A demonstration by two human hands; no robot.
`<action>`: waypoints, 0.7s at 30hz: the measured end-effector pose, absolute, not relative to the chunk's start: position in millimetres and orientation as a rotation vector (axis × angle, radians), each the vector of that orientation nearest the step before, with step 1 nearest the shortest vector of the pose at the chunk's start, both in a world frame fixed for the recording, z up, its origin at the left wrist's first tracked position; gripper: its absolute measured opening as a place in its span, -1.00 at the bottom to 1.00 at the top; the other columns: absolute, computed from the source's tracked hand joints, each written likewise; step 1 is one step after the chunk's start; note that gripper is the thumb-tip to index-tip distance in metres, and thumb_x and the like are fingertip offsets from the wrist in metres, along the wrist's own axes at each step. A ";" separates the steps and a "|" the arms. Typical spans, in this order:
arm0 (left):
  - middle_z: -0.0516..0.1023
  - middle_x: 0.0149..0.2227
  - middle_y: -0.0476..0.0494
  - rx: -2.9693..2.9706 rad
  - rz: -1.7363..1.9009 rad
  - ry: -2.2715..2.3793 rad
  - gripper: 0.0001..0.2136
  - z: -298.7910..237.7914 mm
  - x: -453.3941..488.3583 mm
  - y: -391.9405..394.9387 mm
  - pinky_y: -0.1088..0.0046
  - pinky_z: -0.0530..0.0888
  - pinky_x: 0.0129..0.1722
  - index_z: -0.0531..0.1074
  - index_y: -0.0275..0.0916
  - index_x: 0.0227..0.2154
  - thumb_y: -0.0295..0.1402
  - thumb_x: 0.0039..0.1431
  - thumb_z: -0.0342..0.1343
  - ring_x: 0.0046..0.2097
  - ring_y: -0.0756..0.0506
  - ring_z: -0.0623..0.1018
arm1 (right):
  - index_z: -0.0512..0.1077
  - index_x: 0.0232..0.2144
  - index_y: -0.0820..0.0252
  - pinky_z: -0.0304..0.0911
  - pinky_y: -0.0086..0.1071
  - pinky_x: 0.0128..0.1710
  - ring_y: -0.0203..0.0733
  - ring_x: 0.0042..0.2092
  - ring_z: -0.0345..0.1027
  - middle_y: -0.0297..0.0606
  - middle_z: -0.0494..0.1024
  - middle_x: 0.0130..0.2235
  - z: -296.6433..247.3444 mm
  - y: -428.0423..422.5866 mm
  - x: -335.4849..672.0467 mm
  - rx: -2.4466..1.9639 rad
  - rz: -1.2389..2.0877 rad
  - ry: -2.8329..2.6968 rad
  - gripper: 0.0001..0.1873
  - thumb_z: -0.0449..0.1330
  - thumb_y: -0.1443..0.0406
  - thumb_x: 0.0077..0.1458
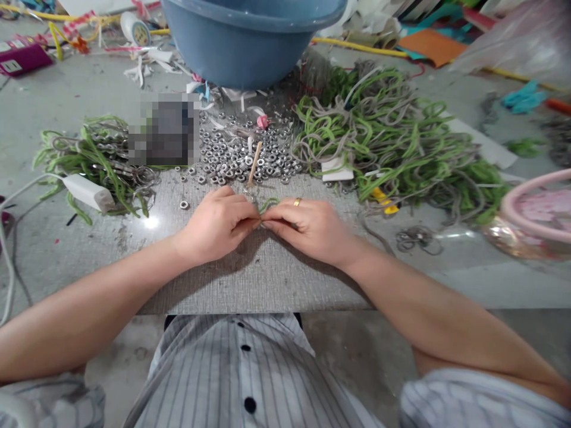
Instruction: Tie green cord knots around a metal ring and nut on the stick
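My left hand (219, 223) and my right hand (307, 226) meet fingertip to fingertip over the near part of the table. Between them a short bit of green cord (269, 204) shows, pinched by the fingers of both hands; the rest of it is hidden. Just beyond the hands lies a thin wooden stick (255, 163) on a spread of metal nuts (223, 157). One loose nut (184, 205) lies apart, left of my left hand. To the right is a big heap of green and grey cords (379, 131).
A blue basin (250, 47) stands at the back. On the left are a bundle of green cords with metal pieces (100, 157), a white charger block (89, 193) with its cable, and a purple box (24, 56). A pink ring-shaped handle (513, 199) sits at the right.
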State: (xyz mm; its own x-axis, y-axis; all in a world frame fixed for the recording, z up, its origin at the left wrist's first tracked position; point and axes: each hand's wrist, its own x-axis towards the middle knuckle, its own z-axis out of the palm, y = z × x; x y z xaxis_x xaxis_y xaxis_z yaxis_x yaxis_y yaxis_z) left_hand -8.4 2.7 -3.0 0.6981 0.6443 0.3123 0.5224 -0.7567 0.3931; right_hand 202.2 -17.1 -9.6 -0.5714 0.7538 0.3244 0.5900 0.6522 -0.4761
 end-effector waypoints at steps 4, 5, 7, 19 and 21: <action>0.54 -0.44 -0.09 2.634 0.463 0.923 -0.86 -0.6 -8.8 1.7 0.35 0.35 -0.25 0.55 -0.23 -0.42 -0.36 0.17 0.11 -0.33 -0.08 0.43 | 0.54 -0.30 0.17 0.25 -0.38 -0.26 -0.22 -0.26 0.45 -0.21 0.58 -0.25 -6.7 -14.7 204.5 -1.056 0.538 -2.485 -0.80 0.11 0.28 0.23; 0.55 -0.44 -0.09 2.640 0.424 0.926 -0.87 -0.4 -8.8 1.4 0.35 0.35 -0.25 0.56 -0.22 -0.42 -0.36 0.15 0.12 -0.32 -0.09 0.43 | 0.54 -0.31 0.17 0.24 -0.37 -0.25 -0.21 -0.25 0.44 -0.20 0.56 -0.24 -6.5 -14.2 204.9 -1.068 0.549 -2.521 -0.81 0.12 0.29 0.22; 0.56 -0.43 -0.10 2.662 0.366 0.940 -0.86 -0.8 -8.7 0.9 0.35 0.34 -0.25 0.56 -0.23 -0.41 -0.37 0.14 0.11 -0.31 -0.10 0.44 | 0.54 -0.32 0.18 0.23 -0.37 -0.26 -0.20 -0.26 0.43 -0.20 0.55 -0.24 -6.9 -13.2 205.6 -1.095 0.527 -2.580 -0.80 0.11 0.30 0.21; 0.58 -0.45 -0.11 2.680 0.292 1.068 -0.87 -5.5 -6.3 1.6 0.33 0.36 -0.28 0.54 -0.26 -0.40 -0.43 0.13 0.08 -0.34 -0.13 0.46 | 0.51 -0.39 0.19 0.19 -0.33 -0.28 -0.17 -0.29 0.41 -0.19 0.55 -0.29 -10.7 -10.9 206.4 -1.182 0.258 -2.589 -0.80 0.09 0.34 0.19; 0.57 -0.46 -0.11 2.680 0.285 1.090 -0.87 -6.0 -5.2 1.4 0.31 0.37 -0.28 0.55 -0.26 -0.38 -0.42 0.14 0.09 -0.33 -0.14 0.47 | 0.51 -0.39 0.19 0.19 -0.33 -0.28 -0.18 -0.30 0.40 -0.19 0.55 -0.30 -10.9 -11.0 205.9 -1.176 0.243 -2.584 -0.79 0.08 0.34 0.19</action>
